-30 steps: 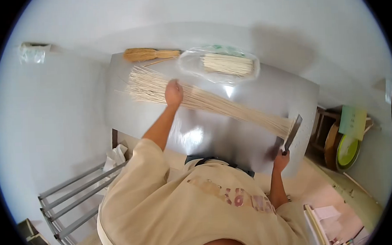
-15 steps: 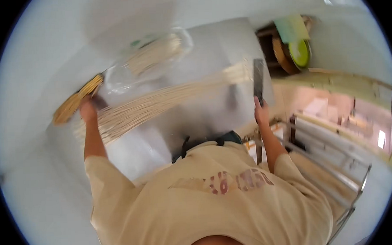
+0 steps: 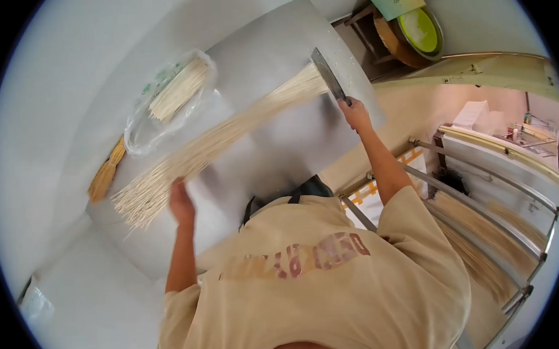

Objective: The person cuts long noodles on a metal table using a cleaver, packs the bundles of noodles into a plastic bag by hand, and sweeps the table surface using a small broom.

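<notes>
A long bundle of pale dried noodles [image 3: 228, 132] lies slantwise across the metal table, its strands fanned out at the left end. My right hand [image 3: 355, 114] is closed round the handle of a broad-bladed knife [image 3: 329, 76], whose blade lies across the far right end of the bundle. At the near edge of the noodles, towards their left end, is my left hand [image 3: 181, 205], slightly blurred. Its fingers look stretched out, with nothing seen in them. A straw hand brush [image 3: 108, 172] rests at the table's left edge, apart from that hand.
Behind the bundle, a clear plastic bag [image 3: 137, 138] holds shorter noodles [image 3: 179, 89]. The metal table [image 3: 273, 34] has a wall behind it. A green bowl [image 3: 419, 30] sits in a pan at the back right. To my right, a metal rack [image 3: 474, 213] stands over more noodles [image 3: 473, 247].
My left hand has moved away from the brush to the noodles' near edge. The brush now lies apart from it. The knife has tilted and met the bundle's right end. The view has turned.
</notes>
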Demonstrator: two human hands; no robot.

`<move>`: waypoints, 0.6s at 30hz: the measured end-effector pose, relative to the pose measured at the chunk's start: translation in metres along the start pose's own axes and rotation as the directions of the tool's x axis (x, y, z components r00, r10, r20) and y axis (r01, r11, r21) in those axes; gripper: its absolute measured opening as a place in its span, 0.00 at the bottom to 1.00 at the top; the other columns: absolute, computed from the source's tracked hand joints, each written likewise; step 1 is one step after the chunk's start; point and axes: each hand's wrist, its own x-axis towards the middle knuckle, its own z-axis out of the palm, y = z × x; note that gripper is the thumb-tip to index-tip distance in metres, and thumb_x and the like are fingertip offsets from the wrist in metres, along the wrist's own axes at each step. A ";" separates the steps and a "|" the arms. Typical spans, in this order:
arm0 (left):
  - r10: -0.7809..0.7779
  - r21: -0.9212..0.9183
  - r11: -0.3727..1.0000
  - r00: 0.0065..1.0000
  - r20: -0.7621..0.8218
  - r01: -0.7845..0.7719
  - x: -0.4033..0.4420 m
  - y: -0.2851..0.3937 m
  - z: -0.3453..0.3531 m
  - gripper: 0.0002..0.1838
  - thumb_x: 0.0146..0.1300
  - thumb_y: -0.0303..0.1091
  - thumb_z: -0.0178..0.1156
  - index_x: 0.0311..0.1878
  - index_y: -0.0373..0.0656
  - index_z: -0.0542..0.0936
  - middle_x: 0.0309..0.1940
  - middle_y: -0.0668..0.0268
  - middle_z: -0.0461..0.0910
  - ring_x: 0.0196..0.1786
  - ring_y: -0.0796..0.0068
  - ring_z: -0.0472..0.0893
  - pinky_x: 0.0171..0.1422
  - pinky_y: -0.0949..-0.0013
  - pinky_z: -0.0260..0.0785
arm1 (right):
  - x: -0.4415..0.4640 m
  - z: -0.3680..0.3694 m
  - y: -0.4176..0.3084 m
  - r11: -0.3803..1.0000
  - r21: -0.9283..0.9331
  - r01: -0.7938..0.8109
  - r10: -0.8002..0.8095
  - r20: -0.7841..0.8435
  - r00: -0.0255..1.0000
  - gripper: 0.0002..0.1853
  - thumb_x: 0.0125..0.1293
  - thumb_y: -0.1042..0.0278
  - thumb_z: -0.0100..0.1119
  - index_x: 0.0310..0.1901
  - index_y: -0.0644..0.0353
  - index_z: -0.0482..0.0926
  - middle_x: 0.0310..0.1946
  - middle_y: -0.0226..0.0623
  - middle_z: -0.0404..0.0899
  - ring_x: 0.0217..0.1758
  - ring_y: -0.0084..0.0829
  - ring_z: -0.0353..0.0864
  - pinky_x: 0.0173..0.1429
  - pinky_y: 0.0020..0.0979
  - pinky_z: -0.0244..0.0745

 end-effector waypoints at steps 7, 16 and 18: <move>0.333 -0.078 0.942 0.893 0.302 -0.325 0.089 0.207 0.198 0.11 0.68 0.26 0.52 0.51 0.37 0.79 0.47 0.48 0.76 0.53 0.43 0.77 0.59 0.48 0.72 | 0.032 0.002 0.037 0.991 -0.009 0.135 -0.135 0.002 0.991 0.24 0.69 0.43 0.57 0.43 0.61 0.84 0.17 0.38 0.74 0.16 0.34 0.75 0.26 0.40 0.72; 0.387 0.132 0.882 0.854 0.348 -0.453 0.143 0.265 0.304 0.05 0.59 0.24 0.61 0.39 0.41 0.81 0.39 0.58 0.77 0.47 0.55 0.81 0.50 0.55 0.77 | 0.031 -0.001 0.036 0.953 -0.075 0.295 -0.294 0.018 0.956 0.25 0.69 0.46 0.58 0.51 0.62 0.83 0.33 0.53 0.84 0.42 0.55 0.83 0.49 0.48 0.76; 0.402 0.181 0.854 0.841 0.363 -0.487 0.143 0.266 0.305 0.06 0.57 0.23 0.62 0.39 0.42 0.81 0.39 0.59 0.77 0.46 0.56 0.81 0.49 0.56 0.77 | 0.029 -0.001 0.033 0.941 -0.090 0.325 -0.324 0.033 0.946 0.24 0.68 0.48 0.57 0.58 0.55 0.83 0.43 0.54 0.85 0.51 0.55 0.83 0.58 0.48 0.76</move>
